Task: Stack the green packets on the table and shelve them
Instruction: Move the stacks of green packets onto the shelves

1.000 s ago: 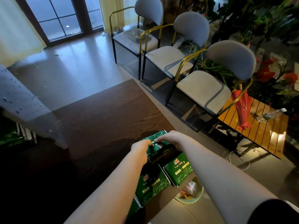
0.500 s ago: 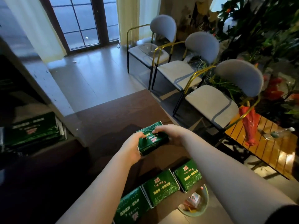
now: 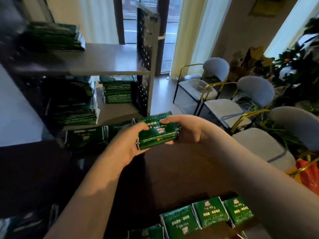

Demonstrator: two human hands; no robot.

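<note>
What escapes us by the dark perforated metal shelf unit (image 3: pixel 144 54)

In front of it, we cannot read the gold print on the held stack of glossy green packets (image 3: pixel 157 136). The green pile (image 3: pixel 53 36) on its top board (image 3: pixel 107 57) is smeared; farthest from it, one flat green packet (image 3: pixel 146 232) is cropped below.

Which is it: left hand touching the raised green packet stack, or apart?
Touching. The head view shows the left hand gripping the green packet stack at its left end, thumb lying on top.

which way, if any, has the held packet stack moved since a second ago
Yes: the held stack has risen away from the packet row on the table, towards the shelf.
</note>
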